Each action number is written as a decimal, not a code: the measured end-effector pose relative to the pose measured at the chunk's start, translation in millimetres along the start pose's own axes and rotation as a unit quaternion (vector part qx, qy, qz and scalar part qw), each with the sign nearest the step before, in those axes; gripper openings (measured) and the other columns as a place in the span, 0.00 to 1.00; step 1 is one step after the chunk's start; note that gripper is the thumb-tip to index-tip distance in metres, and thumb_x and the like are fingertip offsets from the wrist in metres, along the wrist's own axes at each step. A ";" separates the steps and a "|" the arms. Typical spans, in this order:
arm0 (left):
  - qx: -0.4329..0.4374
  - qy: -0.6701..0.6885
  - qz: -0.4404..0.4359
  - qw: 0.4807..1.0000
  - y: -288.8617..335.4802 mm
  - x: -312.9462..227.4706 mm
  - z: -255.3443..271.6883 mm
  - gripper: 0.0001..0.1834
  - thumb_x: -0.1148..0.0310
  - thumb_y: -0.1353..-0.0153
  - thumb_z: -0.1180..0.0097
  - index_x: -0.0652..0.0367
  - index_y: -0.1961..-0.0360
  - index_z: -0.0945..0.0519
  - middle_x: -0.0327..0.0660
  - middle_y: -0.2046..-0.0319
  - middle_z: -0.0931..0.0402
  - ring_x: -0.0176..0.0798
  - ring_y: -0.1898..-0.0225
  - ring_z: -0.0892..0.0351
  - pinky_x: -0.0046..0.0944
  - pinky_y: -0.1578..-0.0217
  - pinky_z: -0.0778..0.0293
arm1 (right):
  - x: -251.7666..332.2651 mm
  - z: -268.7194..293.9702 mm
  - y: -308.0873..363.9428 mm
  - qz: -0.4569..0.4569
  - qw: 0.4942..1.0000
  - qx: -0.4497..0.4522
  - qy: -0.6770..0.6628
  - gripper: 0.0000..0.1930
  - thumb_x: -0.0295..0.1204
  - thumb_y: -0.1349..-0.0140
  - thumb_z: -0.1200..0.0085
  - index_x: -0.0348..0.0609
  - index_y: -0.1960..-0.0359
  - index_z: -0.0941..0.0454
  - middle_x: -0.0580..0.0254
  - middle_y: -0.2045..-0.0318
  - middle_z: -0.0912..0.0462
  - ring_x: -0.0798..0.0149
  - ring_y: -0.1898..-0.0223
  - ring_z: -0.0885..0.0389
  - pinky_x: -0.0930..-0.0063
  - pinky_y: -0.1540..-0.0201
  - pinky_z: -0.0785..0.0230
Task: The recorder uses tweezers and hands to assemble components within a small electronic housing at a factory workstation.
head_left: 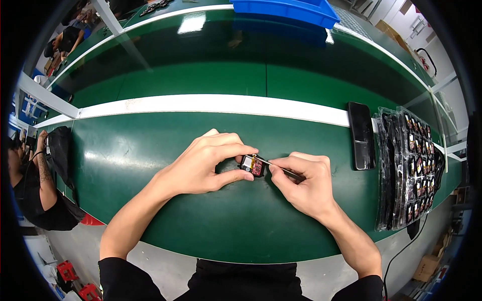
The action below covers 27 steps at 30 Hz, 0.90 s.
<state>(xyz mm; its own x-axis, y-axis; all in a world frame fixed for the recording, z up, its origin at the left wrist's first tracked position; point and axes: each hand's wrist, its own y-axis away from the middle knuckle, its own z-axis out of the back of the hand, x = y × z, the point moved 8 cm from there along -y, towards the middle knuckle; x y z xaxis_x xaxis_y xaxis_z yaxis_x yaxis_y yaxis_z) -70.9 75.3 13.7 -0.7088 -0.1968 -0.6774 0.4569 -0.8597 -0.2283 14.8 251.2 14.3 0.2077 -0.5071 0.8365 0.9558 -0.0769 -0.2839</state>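
Observation:
Between the thumb and fingers of my left hand (211, 163) is a small black electronic device (252, 165), its inside exposed. A silvery part, a yellow strip and a reddish circuit board show in it. My right hand (304, 178) is closed around a slim dark tool with a thin metal tip, which looks like tweezers (291, 174). The tip reaches the upper right edge of the device; whether it touches a part there is too small to tell. Both hands are low over the middle of the green table (216, 215).
To the right stand stacked clear plastic trays (401, 170) holding several similar small devices. A black phone (361, 135) leans by the white rail (211, 104). A blue bin (286, 11) sits on the upper shelf. At left is another person (42, 185) beside a black bag (60, 153).

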 end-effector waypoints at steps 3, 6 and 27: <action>0.014 0.001 0.019 1.000 -0.1 1.6 -1.1 0.26 0.57 0.37 0.18 0.58 0.41 0.09 0.40 0.60 0.12 0.43 0.61 0.17 0.41 0.55 0.29 | -2.3 0.7 0.8 -0.002 1.000 -0.003 -0.009 0.04 0.19 0.36 0.29 0.34 0.61 0.06 0.60 0.80 0.17 0.72 0.83 0.24 0.71 0.79 0.36; 0.006 -0.002 0.015 1.000 0.4 -0.5 -0.2 0.27 0.58 0.38 0.18 0.57 0.41 0.10 0.39 0.60 0.13 0.42 0.60 0.16 0.41 0.55 0.29 | -3.0 0.7 1.3 0.005 1.000 -0.005 -0.014 0.04 0.19 0.36 0.29 0.34 0.61 0.06 0.61 0.80 0.17 0.73 0.82 0.24 0.72 0.79 0.36; -0.039 -0.008 0.011 0.999 2.3 2.7 2.0 0.26 0.61 0.42 0.15 0.56 0.44 0.09 0.36 0.68 0.19 0.36 0.70 0.25 0.39 0.60 0.30 | 13.0 1.2 6.0 0.133 0.986 -0.031 0.098 0.13 0.19 0.40 0.24 0.39 0.53 0.05 0.66 0.76 0.23 0.68 0.83 0.27 0.67 0.82 0.36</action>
<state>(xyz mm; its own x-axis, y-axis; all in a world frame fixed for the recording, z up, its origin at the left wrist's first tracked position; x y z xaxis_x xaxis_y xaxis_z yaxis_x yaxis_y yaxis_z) -72.8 71.8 12.7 -0.7063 -0.2241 -0.6715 0.5125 -0.8162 -0.2667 23.5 245.1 24.0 0.3984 -0.6725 0.6238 0.8576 0.0319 -0.5133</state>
